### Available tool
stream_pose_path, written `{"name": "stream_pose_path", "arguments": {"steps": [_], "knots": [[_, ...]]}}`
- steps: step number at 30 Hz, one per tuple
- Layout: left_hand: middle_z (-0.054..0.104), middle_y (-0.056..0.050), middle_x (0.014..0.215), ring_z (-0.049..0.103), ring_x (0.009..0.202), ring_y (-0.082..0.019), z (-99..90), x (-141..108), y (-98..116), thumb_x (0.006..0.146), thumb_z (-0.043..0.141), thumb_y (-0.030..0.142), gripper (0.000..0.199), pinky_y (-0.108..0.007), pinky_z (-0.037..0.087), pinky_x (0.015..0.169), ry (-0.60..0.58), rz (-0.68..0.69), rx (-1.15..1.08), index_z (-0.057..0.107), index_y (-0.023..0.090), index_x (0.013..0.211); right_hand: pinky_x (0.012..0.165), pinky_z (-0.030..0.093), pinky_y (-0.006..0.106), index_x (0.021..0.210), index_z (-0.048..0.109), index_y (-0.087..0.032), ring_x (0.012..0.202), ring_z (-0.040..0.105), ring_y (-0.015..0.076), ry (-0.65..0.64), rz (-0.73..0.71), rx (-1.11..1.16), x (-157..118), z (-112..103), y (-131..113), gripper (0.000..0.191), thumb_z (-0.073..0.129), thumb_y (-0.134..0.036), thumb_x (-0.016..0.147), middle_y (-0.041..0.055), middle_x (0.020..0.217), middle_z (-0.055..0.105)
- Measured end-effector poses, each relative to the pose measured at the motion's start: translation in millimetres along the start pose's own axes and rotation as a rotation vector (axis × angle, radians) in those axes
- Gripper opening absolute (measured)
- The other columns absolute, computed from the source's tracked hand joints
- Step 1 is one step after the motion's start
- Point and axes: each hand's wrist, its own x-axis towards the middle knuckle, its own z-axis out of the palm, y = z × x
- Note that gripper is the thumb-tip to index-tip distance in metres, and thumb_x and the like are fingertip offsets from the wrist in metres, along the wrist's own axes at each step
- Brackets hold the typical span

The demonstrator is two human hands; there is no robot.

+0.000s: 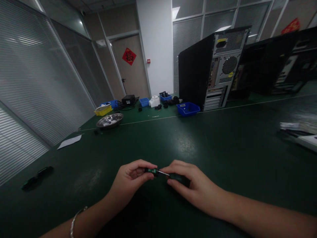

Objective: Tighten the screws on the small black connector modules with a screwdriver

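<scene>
Between the thumb and fingers of my left hand [132, 177] is a small dark green and black part [152, 171]. My right hand [192, 181] is wrapped round the dark handle of a screwdriver [178, 178]. Its thin metal shaft points left, and the tip meets the small part, though the exact contact is too small to make out. Both hands are just above the green table [138, 142], near its front. A dark object with green bits [37, 178] lies on the table to the left.
A metal bowl [109, 121], a yellow tray [103, 110] and a white sheet [69, 141] are at the back left. Farther back are a blue bin [188, 109], a white device [154, 101] and a black computer tower [198, 69]. Bagged items [299, 127] lie at the right.
</scene>
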Motion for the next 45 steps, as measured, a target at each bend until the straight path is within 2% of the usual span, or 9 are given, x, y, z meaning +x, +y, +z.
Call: {"name": "stream_pose_path", "arguments": {"steps": [7, 12, 27, 35, 41, 43, 45], "knots": [[0.075, -0.006, 0.084, 0.070, 0.077, -0.019, 0.5, -0.5, 4.8, 0.072, 0.075, 0.014, 0.017, -0.031, 0.056, 0.075, 0.003, -0.049, -0.038, 0.074, 0.014, 0.089, 0.085, 0.049, 0.032, 0.118, 0.063, -0.025, 0.095, 0.061, 0.0188, 0.054, -0.006, 0.076, -0.4, 0.5, 1.3, 0.034, 0.061, -0.011, 0.087, 0.0044, 0.103, 0.065], [0.075, -0.007, 0.085, 0.070, 0.076, -0.020, 0.1, -0.1, 4.3, 0.071, 0.076, 0.016, 0.018, -0.034, 0.056, 0.076, 0.002, -0.059, -0.060, 0.074, 0.013, 0.089, 0.084, 0.049, 0.032, 0.117, 0.065, -0.025, 0.094, 0.062, 0.0187, 0.046, -0.030, 0.096, -0.6, 0.5, 3.7, 0.031, 0.061, -0.014, 0.088, 0.0044, 0.102, 0.066], [0.076, -0.006, 0.084, 0.068, 0.071, -0.017, 1.6, 0.8, 4.2, 0.069, 0.078, 0.017, 0.018, -0.031, 0.056, 0.073, 0.021, -0.105, -0.146, 0.073, 0.013, 0.086, 0.085, 0.050, 0.033, 0.119, 0.064, -0.025, 0.095, 0.062, 0.0191, 0.045, -0.018, 0.099, -0.4, 0.2, 4.1, 0.032, 0.061, -0.015, 0.089, 0.0053, 0.103, 0.066], [0.075, -0.005, 0.085, 0.068, 0.073, -0.015, 0.2, 1.5, -4.0, 0.071, 0.077, 0.015, 0.018, -0.027, 0.052, 0.072, -0.043, -0.122, -0.222, 0.072, 0.014, 0.088, 0.084, 0.049, 0.032, 0.119, 0.064, -0.024, 0.094, 0.062, 0.0181, 0.037, -0.033, 0.120, -1.0, 0.3, 4.2, 0.033, 0.061, -0.013, 0.088, 0.0048, 0.103, 0.065], [0.071, -0.004, 0.084, 0.064, 0.076, -0.017, -5.3, -0.1, -1.8, 0.083, 0.066, 0.026, 0.014, -0.028, 0.048, 0.072, -0.063, -0.075, -0.060, 0.070, 0.017, 0.094, 0.085, 0.049, 0.033, 0.116, 0.065, -0.024, 0.095, 0.062, 0.0186, 0.063, -0.016, 0.113, 0.5, -1.7, 2.0, 0.030, 0.060, -0.013, 0.089, 0.0046, 0.102, 0.066], [0.068, -0.004, 0.085, 0.062, 0.080, -0.018, -5.7, -2.1, 1.0, 0.088, 0.059, 0.028, 0.015, -0.029, 0.047, 0.073, -0.117, -0.035, 0.081, 0.069, 0.018, 0.092, 0.085, 0.049, 0.033, 0.114, 0.065, -0.023, 0.096, 0.062, 0.0189, 0.080, 0.008, 0.112, 0.5, -2.4, 1.2, 0.027, 0.059, -0.013, 0.089, 0.0049, 0.102, 0.066], [0.065, -0.004, 0.086, 0.060, 0.083, -0.019, -3.9, -4.6, 4.8, 0.092, 0.052, 0.029, 0.020, -0.030, 0.045, 0.076, -0.226, 0.050, 0.272, 0.069, 0.019, 0.091, 0.085, 0.050, 0.032, 0.113, 0.065, -0.022, 0.096, 0.062, 0.0188, 0.086, 0.016, 0.117, 0.0, -2.2, 1.4, 0.026, 0.059, -0.013, 0.090, 0.0049, 0.103, 0.066]]}}
